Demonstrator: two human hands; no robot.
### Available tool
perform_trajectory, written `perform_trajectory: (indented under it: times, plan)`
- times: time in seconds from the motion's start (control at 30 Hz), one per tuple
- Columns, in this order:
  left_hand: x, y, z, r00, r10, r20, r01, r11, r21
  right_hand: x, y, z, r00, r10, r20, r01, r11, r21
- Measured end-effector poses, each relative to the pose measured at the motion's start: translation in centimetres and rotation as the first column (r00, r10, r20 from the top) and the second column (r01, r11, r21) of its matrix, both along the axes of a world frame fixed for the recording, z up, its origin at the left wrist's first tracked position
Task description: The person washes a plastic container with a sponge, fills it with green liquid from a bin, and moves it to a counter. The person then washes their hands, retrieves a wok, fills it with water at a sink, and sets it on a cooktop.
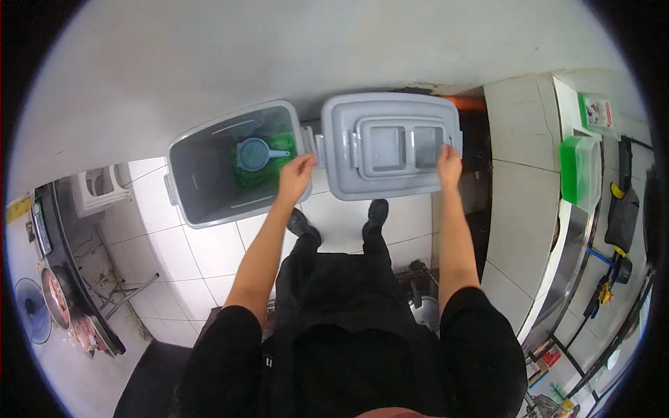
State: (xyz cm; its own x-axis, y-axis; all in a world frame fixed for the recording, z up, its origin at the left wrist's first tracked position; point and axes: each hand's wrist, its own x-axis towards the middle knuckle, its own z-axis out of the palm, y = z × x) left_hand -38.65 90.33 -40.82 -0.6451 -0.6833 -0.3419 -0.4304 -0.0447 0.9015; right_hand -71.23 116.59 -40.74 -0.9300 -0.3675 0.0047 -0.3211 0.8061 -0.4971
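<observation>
A grey lid (341, 184) with a smaller raised panel in its middle lies level to the right of an open grey bin (198, 164). My right hand (449, 166) is closed on the lid's right side. By the gap between bin and lid is my left hand (297, 174), its fingers pinched together near the bin's right rim; what they hold, if anything, is hidden. Inside the bin, a light blue dipper (253, 154) with a handle rests over something green (279, 167).
A counter at the left bears a pan (56, 298) with meat. A white plastic stool (97, 189) stands beyond it. Green containers (580, 171) sit on a ledge at the right, near hanging utensils. Both feet stand on white floor tiles (209, 251).
</observation>
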Motion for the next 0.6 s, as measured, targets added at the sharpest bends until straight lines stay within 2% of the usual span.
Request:
perform_trajectory:
  times: [0.03, 0.07, 0.1, 0.13, 0.2, 0.27, 0.3, 0.33, 0.4, 0.43, 0.47, 0.5, 0.53, 0.57, 0.6]
  plan:
    - [-2.1, 1.7, -1.0, 1.0, -0.002, -0.001, 0.002, 1.0, 0.003, -4.6, 3.6, -3.6, 0.993, -0.119, -0.002, 0.119, 0.992, 0.035]
    - [-3.8, 3.3, -2.8, 0.974, 0.098, 0.204, -0.122, 0.987, 0.109, -7.8, 6.8, -7.1, 0.973, -0.233, -0.004, 0.232, 0.97, 0.068]
    - [-4.9, 4.4, -4.5, 0.895, 0.173, 0.411, -0.266, 0.947, 0.182, -9.2, 8.5, -8.1, 0.974, -0.227, 0.001, 0.226, 0.972, 0.067]
    - [-5.3, 4.9, -6.0, 0.89, 0.184, 0.418, -0.278, 0.944, 0.176, -10.1, 9.2, -8.6, 0.895, -0.337, 0.292, 0.345, 0.938, 0.024]
    - [-5.0, 5.9, -8.7, 0.879, 0.327, 0.348, -0.437, 0.844, 0.311, -10.5, 9.9, -10.0, 0.724, -0.384, 0.574, 0.449, 0.893, 0.031]
    - [-4.6, 7.2, -10.8, 0.834, 0.47, 0.289, -0.552, 0.699, 0.455, -8.7, 9.1, -9.0, 0.886, -0.182, 0.427, 0.22, 0.975, -0.04]
    - [-5.0, 7.9, -11.3, 0.803, 0.536, 0.261, -0.583, 0.616, 0.53, -9.0, 8.9, -7.6, 0.858, -0.192, 0.475, 0.179, 0.981, 0.074]
    - [-5.6, 8.2, -11.4, 0.801, 0.538, 0.262, -0.585, 0.611, 0.533, -9.2, 9.0, -6.0, 0.86, -0.19, 0.473, 0.175, 0.982, 0.077]
    - [-6.6, 8.0, -10.2, 0.772, 0.558, 0.304, -0.636, 0.674, 0.377, -8.9, 8.9, -2.5, 0.779, -0.213, 0.59, 0.234, 0.971, 0.042]
    - [-8.4, 9.0, -5.0, 0.748, 0.614, 0.253, -0.664, 0.685, 0.301, -8.3, 8.4, -1.1, 0.731, -0.211, 0.649, 0.257, 0.966, 0.024]
    - [-9.8, 10.5, -3.0, 0.733, 0.63, 0.257, -0.681, 0.673, 0.29, -7.5, 7.9, 0.0, 0.675, -0.201, 0.71, 0.276, 0.961, 0.01]
    - [-10.9, 11.7, -1.7, 0.73, 0.655, 0.197, -0.673, 0.738, 0.039, -6.5, 7.5, 0.6, 0.611, -0.189, 0.769, 0.296, 0.955, -0.001]
    - [-11.3, 12.4, -0.6, 0.736, 0.663, 0.139, -0.631, 0.745, -0.217, -5.7, 7.3, 0.8, 0.543, -0.174, 0.821, 0.315, 0.949, -0.007]
    - [-11.6, 12.7, 0.8, 0.718, 0.682, 0.138, -0.648, 0.727, -0.227, -7.4, 10.1, -3.4, 0.478, -0.053, 0.877, 0.344, 0.93, -0.131]
    - [-12.0, 12.5, 2.2, 0.754, 0.626, 0.197, -0.588, 0.778, -0.22, -9.8, 12.7, -7.5, 0.417, 0.079, 0.906, 0.379, 0.89, -0.252]
